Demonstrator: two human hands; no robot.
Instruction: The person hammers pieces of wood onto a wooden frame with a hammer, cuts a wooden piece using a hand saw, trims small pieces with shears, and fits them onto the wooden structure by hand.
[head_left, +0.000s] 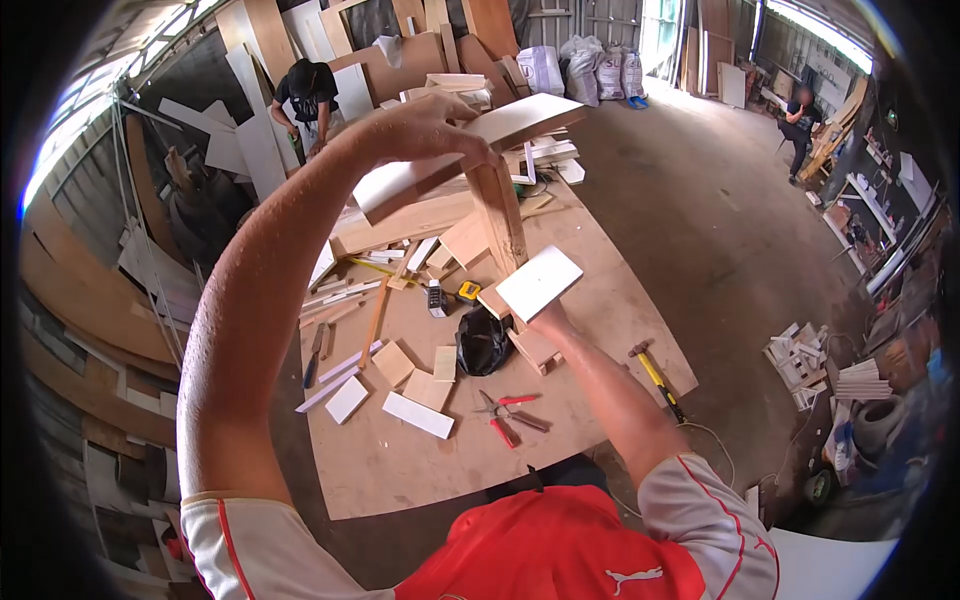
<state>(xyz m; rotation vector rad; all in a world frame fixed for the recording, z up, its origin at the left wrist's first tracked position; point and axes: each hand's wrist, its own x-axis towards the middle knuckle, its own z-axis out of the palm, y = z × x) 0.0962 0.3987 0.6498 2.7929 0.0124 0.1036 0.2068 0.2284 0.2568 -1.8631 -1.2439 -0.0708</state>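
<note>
Left hand (pixel 435 130): fingers grasping the long white-faced board (pixel 540 112), held above the tabletop (pixel 380 480). Wooden post (pixel 497 215) extends from beneath this board toward the small white block (pixel 540 283). Right hand (pixel 550 320) is under the block; its fingers are hidden, grip cannot be told. Pliers (pixel 497 411) lie near the black bag (pixel 483 345); hammer (pixel 655 375) at the right edge.

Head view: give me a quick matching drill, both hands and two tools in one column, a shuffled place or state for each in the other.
1. left hand
2. right hand
3. hammer
4. pliers

A. red handles
B. at the small white block, mostly hidden
C. near the table's right edge
D. holding the long white board

Pairs: 1-D, 2-B, 3-C, 4-A
</note>
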